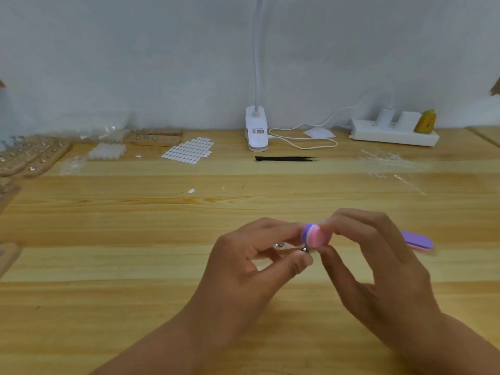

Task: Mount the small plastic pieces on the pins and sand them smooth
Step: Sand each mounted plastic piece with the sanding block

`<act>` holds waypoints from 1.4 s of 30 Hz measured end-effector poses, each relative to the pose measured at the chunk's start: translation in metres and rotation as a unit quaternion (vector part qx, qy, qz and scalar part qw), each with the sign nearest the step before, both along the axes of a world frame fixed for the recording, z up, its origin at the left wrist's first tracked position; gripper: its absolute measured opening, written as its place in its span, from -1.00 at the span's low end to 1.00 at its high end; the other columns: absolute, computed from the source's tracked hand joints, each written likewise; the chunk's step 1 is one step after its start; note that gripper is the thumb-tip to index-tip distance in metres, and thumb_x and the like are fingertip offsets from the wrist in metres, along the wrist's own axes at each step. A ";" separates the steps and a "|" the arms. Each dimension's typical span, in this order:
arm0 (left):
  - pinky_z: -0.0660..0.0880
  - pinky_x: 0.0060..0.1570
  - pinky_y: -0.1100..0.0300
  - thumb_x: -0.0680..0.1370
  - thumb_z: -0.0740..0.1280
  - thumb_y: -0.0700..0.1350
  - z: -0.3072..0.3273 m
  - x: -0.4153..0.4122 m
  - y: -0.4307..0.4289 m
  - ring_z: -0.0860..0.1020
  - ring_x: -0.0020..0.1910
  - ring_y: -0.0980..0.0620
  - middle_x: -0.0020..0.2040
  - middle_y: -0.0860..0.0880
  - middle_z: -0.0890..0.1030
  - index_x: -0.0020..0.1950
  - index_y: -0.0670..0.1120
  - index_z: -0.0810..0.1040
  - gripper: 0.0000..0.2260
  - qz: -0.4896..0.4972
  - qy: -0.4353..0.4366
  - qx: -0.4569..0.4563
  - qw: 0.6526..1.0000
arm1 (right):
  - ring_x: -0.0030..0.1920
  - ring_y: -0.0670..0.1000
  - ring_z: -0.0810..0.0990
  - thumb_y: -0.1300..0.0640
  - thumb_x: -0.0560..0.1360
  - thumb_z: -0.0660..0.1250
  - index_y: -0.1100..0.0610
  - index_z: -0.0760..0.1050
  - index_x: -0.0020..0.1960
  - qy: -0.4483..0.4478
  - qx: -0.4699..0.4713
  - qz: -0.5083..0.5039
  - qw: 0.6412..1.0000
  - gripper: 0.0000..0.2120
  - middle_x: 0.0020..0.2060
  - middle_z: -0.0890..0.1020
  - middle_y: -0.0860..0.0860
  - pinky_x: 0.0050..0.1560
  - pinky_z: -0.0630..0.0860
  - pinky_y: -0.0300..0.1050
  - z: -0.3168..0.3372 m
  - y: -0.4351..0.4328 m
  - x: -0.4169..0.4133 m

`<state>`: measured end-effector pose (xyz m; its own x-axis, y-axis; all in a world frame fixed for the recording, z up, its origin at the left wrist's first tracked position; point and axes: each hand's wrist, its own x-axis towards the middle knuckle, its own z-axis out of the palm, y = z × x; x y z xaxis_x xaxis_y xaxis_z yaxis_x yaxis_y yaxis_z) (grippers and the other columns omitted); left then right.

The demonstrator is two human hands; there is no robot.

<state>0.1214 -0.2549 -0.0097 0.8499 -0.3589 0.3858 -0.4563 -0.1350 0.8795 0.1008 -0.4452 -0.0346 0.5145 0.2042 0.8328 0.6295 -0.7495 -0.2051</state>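
Note:
My left hand (259, 255) pinches a small metal pin (305, 249) between thumb and fingers, just above the wooden table (135, 266). My right hand (378, 261) holds a pink and purple sanding block (315, 235) whose near end presses against the top of the pin; its far end (418, 240) sticks out behind my fingers. The plastic piece on the pin is hidden between block and fingers. A second metal pin (280, 245) lies on the table behind my left fingers. A sheet of small white plastic pieces (189, 151) lies at the back, with one loose piece (191, 191) nearer.
Wooden pin boards (29, 155) line the far left, another board (157, 138) stands at the back. Black tweezers (284, 158), a white clip lamp (256, 131), a power strip (392, 133) and clear plastic sprues (389, 163) lie along the back.

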 end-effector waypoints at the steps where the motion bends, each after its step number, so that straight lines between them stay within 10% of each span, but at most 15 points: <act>1: 0.49 -0.10 0.41 0.45 0.46 -0.14 -0.001 0.001 0.001 0.63 0.01 0.14 0.00 0.17 0.68 0.11 0.05 0.69 -0.75 0.006 0.007 -0.003 1.000 | 0.12 -0.10 0.51 0.20 0.59 0.30 0.13 0.47 0.21 0.018 0.005 -0.001 1.000 -0.80 0.06 0.54 -0.04 0.25 0.34 -0.38 0.000 -0.003 0.002; 16: 0.46 -0.17 0.47 0.42 0.42 0.01 0.007 -0.008 -0.005 0.62 -0.10 0.21 -0.03 0.23 0.66 0.08 0.13 0.67 -0.75 0.040 -0.107 0.028 0.993 | 0.16 -0.17 0.53 0.22 0.57 0.31 0.10 0.48 0.19 -0.016 0.030 0.063 0.997 -0.79 0.11 0.52 -0.08 0.21 0.38 -0.38 0.007 0.003 -0.004; 42: 0.49 -0.13 0.44 0.42 0.49 -0.04 0.003 -0.003 -0.001 0.64 -0.03 0.20 -0.03 0.20 0.68 0.09 0.09 0.68 -0.75 0.000 -0.030 0.014 0.999 | 0.18 -0.21 0.50 0.22 0.57 0.32 0.08 0.45 0.22 0.004 0.036 0.048 0.998 -0.76 0.09 0.51 -0.12 0.22 0.35 -0.40 0.002 -0.002 -0.001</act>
